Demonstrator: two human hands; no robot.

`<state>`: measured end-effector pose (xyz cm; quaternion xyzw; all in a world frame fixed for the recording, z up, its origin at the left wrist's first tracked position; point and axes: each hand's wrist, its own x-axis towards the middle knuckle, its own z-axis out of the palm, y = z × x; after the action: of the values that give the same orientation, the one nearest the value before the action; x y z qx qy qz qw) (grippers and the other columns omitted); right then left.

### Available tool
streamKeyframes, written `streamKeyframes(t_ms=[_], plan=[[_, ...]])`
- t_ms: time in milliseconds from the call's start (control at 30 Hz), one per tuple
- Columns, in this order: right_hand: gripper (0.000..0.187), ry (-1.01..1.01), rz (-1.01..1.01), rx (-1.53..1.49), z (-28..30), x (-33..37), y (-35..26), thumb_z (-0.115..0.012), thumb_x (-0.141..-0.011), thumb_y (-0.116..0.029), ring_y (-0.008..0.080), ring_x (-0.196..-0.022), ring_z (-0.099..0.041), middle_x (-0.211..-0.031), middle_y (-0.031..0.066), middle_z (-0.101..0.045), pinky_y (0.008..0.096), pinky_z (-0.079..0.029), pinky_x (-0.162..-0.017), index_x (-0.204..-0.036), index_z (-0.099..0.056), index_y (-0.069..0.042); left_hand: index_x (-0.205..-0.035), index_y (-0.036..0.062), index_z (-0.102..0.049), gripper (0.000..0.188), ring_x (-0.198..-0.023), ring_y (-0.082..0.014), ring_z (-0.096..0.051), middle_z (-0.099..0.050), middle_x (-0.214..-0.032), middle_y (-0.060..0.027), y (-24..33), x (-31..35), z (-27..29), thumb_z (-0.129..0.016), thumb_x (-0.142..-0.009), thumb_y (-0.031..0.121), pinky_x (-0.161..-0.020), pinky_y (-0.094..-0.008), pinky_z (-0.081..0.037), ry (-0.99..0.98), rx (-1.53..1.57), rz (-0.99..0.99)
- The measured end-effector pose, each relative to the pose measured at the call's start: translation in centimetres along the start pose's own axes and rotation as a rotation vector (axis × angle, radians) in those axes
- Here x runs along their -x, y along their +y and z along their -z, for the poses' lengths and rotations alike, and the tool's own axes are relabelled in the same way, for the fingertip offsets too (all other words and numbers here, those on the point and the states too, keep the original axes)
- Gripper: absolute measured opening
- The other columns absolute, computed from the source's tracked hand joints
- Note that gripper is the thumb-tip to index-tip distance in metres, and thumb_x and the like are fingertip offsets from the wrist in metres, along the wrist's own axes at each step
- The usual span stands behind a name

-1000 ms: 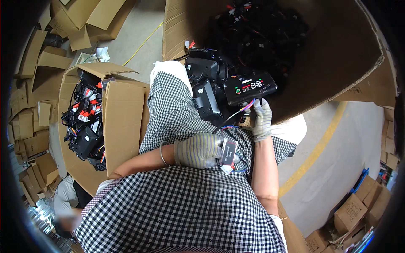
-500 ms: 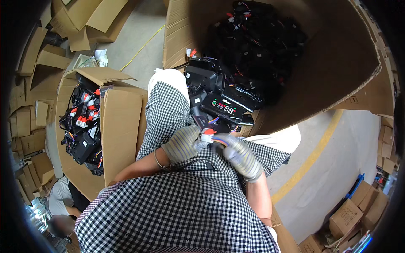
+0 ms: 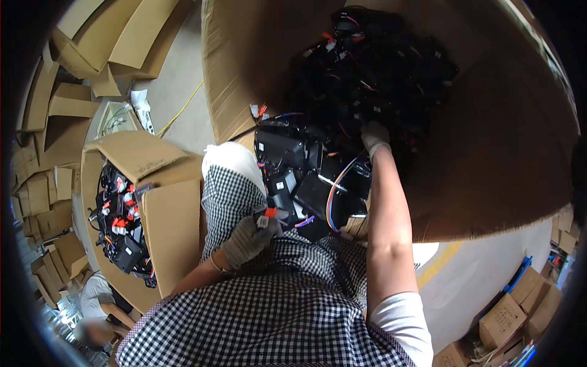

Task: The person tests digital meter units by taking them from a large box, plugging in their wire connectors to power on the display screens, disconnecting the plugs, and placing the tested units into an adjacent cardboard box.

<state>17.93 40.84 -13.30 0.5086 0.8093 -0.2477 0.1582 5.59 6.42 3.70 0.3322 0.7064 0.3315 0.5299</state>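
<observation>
"Open cardboard boxes [image 3: 131,46] are crowding the far left, and a seated co-worker [image 3: 104,303] is showing at the lower edge. What's coming next across?"

"Smaller carton [image 3: 174,229], holding a tangle of black parts and plugs [image 3: 125,251]. Just right of it, the left hand [image 3: 243,243] is hovering over the checkered apron [image 3: 257,327]."

"And its fingers?"

"Narrow — they're pinching a red-and-white plug [image 3: 267,218] at lap height. I'd be gripping its hard body lightly, sparing the wires any pull."

"Past that?"

"Black units [image 3: 280,147] are lying at the mouth of the large carton [image 3: 471,199], and a loop of coloured wires [image 3: 331,199] is curving beside them. That loop could be snagging on a sleeve, so keeping the forearm clear of it seems wise."

"Where's the right hand [image 3: 375,137]?"

"Inside the large carton, at the near side of a dark heap [image 3: 379,73]. Shadow is hiding its fingers — I can't tell whether they're wide or closed. Lifting by a case rather than a cable would be kinder to the leads."

"Far right?"

"Floor with a yellow stripe [image 3: 439,268], then more boxes [image 3: 502,319] are leaning together."
</observation>
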Motion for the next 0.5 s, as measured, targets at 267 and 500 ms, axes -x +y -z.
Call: streamKeyframes(t_ms=[267, 500], plan=[[0.045, -0.313, 0.099, 0.218, -2.6, -0.1, 2.4, -0.044, -0.087, -0.043, 0.0311, -0.112, -0.054, -0.12, 0.019, -0.055, 0.0374, -0.041, -0.096, -0.114, -0.061, -0.012, -0.115, 0.0049, -0.056, 0.032, -0.063, -0.0126, -0.054, -0.06, -0.078, -0.0033, -2.2, -1.8, 0.6, -0.047, -0.092, 0.026, -0.054, -0.0287, -0.044, 0.063, -0.022, -0.037], [0.029, -0.199, 0.138, 0.178, 1.3, 9.1, -1.8, -0.043, -0.088, -0.025, 0.0334, -0.09, -0.063, -0.095, 0.0169, -0.065, 0.0428, -0.05, -0.079, -0.099, -0.064, -0.009, -0.106, 0.0004, -0.058, 0.024, -0.062, -0.008, -0.051, -0.056, -0.071, 0.0021, -2.7, -3.8, 0.3, -0.049, -0.091, 0.016, -0.058, -0.0254, -0.043, 0.084, 0.252, 0.034]])
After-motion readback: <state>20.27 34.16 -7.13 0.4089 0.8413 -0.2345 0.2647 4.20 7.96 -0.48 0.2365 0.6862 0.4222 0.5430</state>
